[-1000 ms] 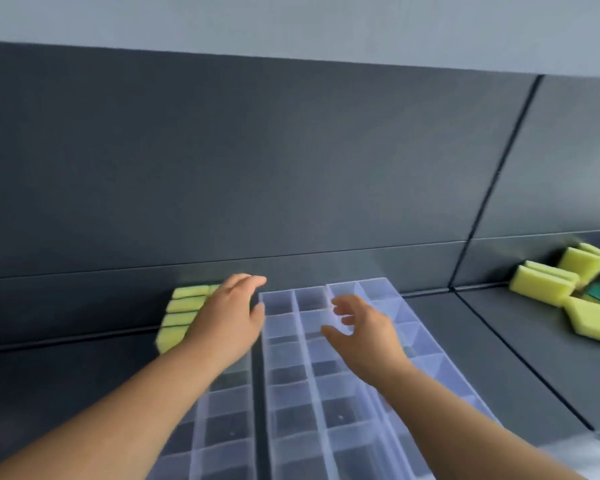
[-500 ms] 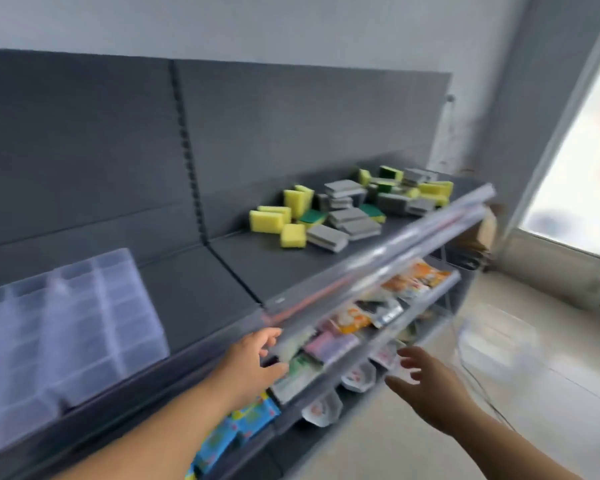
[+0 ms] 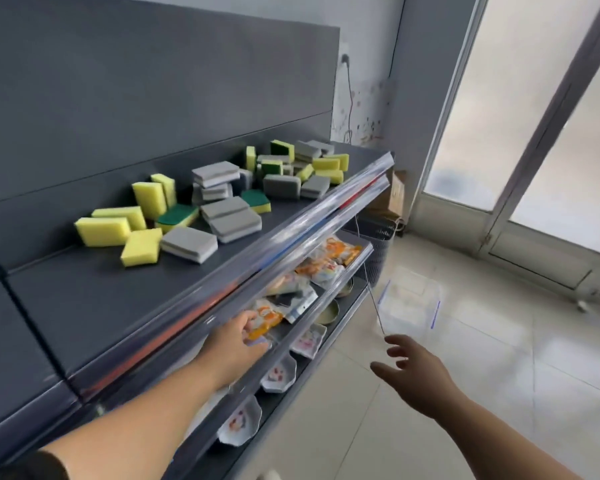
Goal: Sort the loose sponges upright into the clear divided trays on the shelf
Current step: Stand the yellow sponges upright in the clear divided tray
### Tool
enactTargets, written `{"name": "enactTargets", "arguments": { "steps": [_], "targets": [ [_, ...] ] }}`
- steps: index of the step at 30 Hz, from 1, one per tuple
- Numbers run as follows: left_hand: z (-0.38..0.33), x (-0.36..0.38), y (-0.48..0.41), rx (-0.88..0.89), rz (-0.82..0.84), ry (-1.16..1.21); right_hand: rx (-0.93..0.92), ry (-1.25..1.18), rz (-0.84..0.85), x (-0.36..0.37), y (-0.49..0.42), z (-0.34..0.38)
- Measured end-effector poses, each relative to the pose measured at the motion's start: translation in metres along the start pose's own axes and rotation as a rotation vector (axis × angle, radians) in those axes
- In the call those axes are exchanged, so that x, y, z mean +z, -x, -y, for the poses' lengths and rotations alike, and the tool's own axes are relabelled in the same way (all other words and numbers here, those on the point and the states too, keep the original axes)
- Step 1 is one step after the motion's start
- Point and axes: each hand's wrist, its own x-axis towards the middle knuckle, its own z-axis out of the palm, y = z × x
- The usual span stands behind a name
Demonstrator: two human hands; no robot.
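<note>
Many loose sponges (image 3: pixel 205 202) (yellow, grey, and a few green-topped) lay in a jumbled heap from the left-centre to the upper middle of the frame. They rested on the dark top shelf (image 3: pixel 101 299), some flat, some stacked, and a couple on edge near the back panel. Below centre, the left hand (image 3: pixel 238 341) reached in front of the shelf's shiny front rail (image 3: pixel 291 233). Its fingers were loosely bent and held nothing, just beside the orange-printed packets (image 3: pixel 326 265) on the tier below. The right hand (image 3: pixel 416 372) hung in the air right of centre, low in the frame, fingers spread and gripping nothing. Beyond it a clear plastic box (image 3: pixel 409 306) stood on the tiled floor. White dishes (image 3: pixel 278 372) sat on the lowest tier, and frosted glass doors (image 3: pixel 499 116) filled the right side.
</note>
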Motion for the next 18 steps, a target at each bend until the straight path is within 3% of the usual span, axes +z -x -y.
{"name": "enactTargets", "arguments": {
  "steps": [9,18],
  "targets": [
    [-0.087,-0.063,-0.204,0.201,-0.213,0.037,-0.146,-0.068,-0.049,-0.041,-0.205,0.114],
    [-0.132,-0.095,-0.342,0.127,-0.428,0.047,-0.285,-0.069,-0.024,-0.071,-0.368,0.184]
  ]
}}
